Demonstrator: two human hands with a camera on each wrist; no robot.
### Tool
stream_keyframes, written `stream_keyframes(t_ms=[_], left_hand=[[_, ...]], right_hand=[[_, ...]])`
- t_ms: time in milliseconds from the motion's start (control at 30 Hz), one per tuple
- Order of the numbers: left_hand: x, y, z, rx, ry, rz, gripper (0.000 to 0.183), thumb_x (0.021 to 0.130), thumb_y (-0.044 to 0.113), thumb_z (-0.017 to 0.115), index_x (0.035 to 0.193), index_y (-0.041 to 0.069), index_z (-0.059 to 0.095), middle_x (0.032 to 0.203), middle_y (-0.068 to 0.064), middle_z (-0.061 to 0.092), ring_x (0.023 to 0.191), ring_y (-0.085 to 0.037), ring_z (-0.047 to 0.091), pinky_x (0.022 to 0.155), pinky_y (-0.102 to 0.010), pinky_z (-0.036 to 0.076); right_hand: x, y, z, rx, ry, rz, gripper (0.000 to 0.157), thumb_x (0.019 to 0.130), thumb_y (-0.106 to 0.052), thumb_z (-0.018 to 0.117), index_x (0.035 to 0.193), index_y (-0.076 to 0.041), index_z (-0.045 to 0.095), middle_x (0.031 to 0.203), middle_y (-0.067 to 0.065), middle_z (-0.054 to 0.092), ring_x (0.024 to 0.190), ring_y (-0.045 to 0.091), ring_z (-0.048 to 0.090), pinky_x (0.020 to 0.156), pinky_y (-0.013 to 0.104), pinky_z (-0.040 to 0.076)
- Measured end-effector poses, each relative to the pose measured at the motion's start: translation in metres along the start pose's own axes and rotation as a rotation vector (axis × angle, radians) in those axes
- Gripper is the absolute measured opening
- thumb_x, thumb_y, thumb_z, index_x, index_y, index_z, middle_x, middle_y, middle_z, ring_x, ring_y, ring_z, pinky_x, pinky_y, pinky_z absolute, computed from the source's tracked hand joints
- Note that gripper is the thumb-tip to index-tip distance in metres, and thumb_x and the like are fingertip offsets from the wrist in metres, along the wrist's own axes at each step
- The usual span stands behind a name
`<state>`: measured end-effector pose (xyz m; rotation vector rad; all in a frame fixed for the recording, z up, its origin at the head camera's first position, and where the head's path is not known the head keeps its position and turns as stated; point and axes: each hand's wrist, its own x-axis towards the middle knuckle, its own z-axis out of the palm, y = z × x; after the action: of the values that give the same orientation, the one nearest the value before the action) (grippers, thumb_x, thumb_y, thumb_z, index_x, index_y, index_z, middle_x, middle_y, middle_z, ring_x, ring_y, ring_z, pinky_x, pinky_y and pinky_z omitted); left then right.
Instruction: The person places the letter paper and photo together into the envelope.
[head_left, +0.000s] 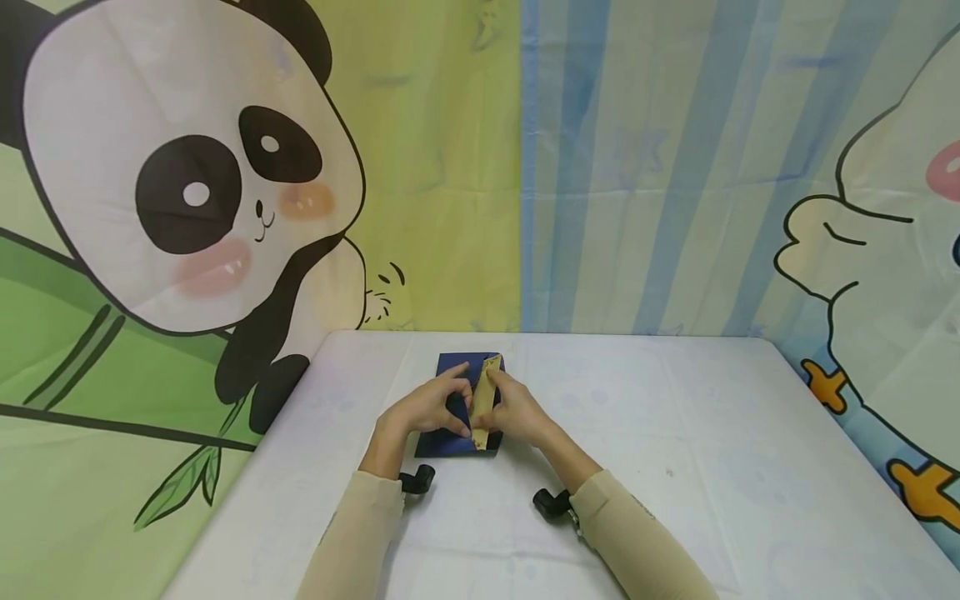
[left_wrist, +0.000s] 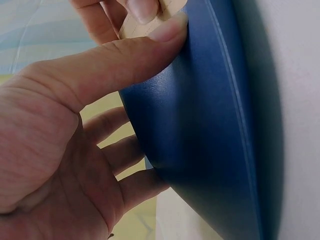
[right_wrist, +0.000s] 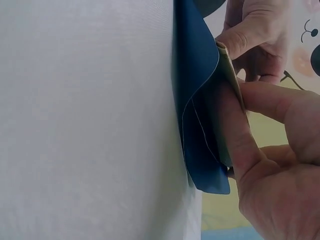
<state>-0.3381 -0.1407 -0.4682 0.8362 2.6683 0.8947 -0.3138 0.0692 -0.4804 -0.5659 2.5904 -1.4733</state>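
Observation:
A dark blue folder (head_left: 438, 445) with a patterned tan strip (head_left: 484, 403) along its right part lies on the white table. The left hand (head_left: 429, 405) holds the folder from the left; in the left wrist view its thumb (left_wrist: 125, 62) presses the blue surface beside the tan strip, with its other fingers behind the edge. My right hand (head_left: 519, 408) pinches the tan strip from the right. The right wrist view shows one finger (right_wrist: 235, 125) inside the raised fold and another outside the tan layer. Below the fold, a blue flap (right_wrist: 205, 170) curls outward.
The white tabletop (head_left: 645, 467) extends around the folder. Black wrist cameras (head_left: 553, 504) sit at both cuffs. Behind the table hangs a printed curtain (head_left: 442, 183) with a panda and stripes.

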Motion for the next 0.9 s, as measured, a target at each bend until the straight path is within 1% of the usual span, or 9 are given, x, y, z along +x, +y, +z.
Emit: stream_keyframes(t_ms=[100, 167, 367, 467, 633, 700, 767, 800, 900], left_hand=[[0.0005, 0.0000, -0.0002, 0.009, 0.000, -0.004, 0.039, 0.063, 0.029, 0.090, 0.086, 0.027, 0.059, 0.160, -0.004, 0.015, 0.144, -0.034, 0.020, 0.110, -0.055, 0.028], [0.0010, 0.0001, -0.0005, 0.008, -0.002, -0.009, 0.039, 0.063, 0.028, 0.090, 0.087, 0.026, 0.059, 0.160, -0.004, 0.016, 0.144, -0.033, 0.020, 0.110, -0.055, 0.027], [0.0014, 0.0002, -0.0009, -0.005, -0.006, -0.021, 0.038, 0.065, 0.025, 0.090, 0.088, 0.024, 0.059, 0.161, -0.002, 0.015, 0.144, -0.032, 0.019, 0.111, -0.055, 0.025], [0.0014, -0.0003, -0.0006, -0.004, -0.005, -0.024, 0.038, 0.064, 0.025, 0.090, 0.087, 0.025, 0.059, 0.160, -0.001, 0.015, 0.144, -0.032, 0.019, 0.111, -0.055, 0.025], [0.0010, -0.0005, 0.0001, -0.001, -0.003, -0.033, 0.038, 0.064, 0.025, 0.090, 0.087, 0.026, 0.059, 0.160, 0.000, 0.015, 0.144, -0.032, 0.020, 0.111, -0.055, 0.025], [0.0007, -0.0003, 0.0001, -0.006, -0.004, -0.035, 0.038, 0.064, 0.026, 0.090, 0.087, 0.026, 0.060, 0.160, 0.000, 0.016, 0.144, -0.031, 0.020, 0.111, -0.055, 0.025], [0.0006, -0.0002, 0.0000, -0.012, -0.005, -0.030, 0.039, 0.064, 0.026, 0.090, 0.088, 0.025, 0.060, 0.160, -0.002, 0.016, 0.144, -0.031, 0.019, 0.111, -0.055, 0.025], [0.0006, -0.0002, -0.0001, -0.014, -0.005, -0.027, 0.039, 0.063, 0.026, 0.090, 0.088, 0.025, 0.060, 0.160, -0.002, 0.016, 0.144, -0.031, 0.019, 0.111, -0.055, 0.025], [0.0010, -0.0005, 0.0003, -0.017, -0.005, -0.023, 0.039, 0.063, 0.026, 0.090, 0.088, 0.024, 0.060, 0.160, -0.004, 0.016, 0.144, -0.032, 0.019, 0.111, -0.055, 0.024]], right_hand=[[-0.0009, 0.0002, 0.0012, 0.056, -0.036, 0.012, 0.095, 0.077, -0.008, 0.079, 0.152, -0.005, 0.020, 0.117, 0.017, 0.060, 0.071, 0.022, 0.068, 0.068, 0.035, 0.056], [-0.0015, 0.0003, 0.0009, 0.049, -0.039, 0.017, 0.090, 0.081, -0.009, 0.076, 0.152, -0.006, 0.021, 0.114, 0.016, 0.061, 0.069, 0.019, 0.067, 0.063, 0.032, 0.055], [-0.0037, -0.0008, -0.0011, 0.080, -0.055, 0.021, 0.076, 0.089, -0.001, 0.061, 0.153, -0.007, 0.020, 0.138, 0.020, 0.044, 0.070, 0.026, 0.066, 0.056, 0.039, 0.057], [-0.0030, -0.0006, -0.0012, 0.045, -0.039, -0.016, 0.078, 0.087, 0.001, 0.064, 0.152, -0.005, 0.021, 0.148, 0.017, 0.033, 0.073, 0.023, 0.064, 0.056, 0.035, 0.056], [-0.0012, 0.0003, -0.0008, 0.001, 0.000, -0.034, 0.084, 0.082, -0.001, 0.073, 0.150, -0.002, 0.023, 0.149, 0.016, 0.032, 0.068, 0.018, 0.063, 0.055, 0.032, 0.056], [-0.0006, 0.0004, -0.0010, -0.022, 0.024, -0.023, 0.088, 0.079, -0.005, 0.076, 0.150, -0.003, 0.024, 0.149, 0.015, 0.033, 0.071, 0.018, 0.063, 0.062, 0.032, 0.056], [0.0001, 0.0005, -0.0012, -0.049, 0.049, -0.019, 0.093, 0.077, -0.009, 0.080, 0.150, -0.003, 0.023, 0.151, 0.014, 0.032, 0.084, 0.019, 0.063, 0.075, 0.035, 0.055], [0.0003, 0.0006, -0.0012, -0.043, 0.055, -0.016, 0.097, 0.076, -0.010, 0.081, 0.151, -0.003, 0.021, 0.152, 0.015, 0.031, 0.086, 0.022, 0.064, 0.076, 0.036, 0.055], [0.0010, 0.0004, -0.0012, -0.054, 0.079, -0.020, 0.104, 0.073, -0.011, 0.084, 0.152, -0.002, 0.017, 0.155, 0.016, 0.025, 0.109, 0.026, 0.056, 0.080, 0.035, 0.054]])
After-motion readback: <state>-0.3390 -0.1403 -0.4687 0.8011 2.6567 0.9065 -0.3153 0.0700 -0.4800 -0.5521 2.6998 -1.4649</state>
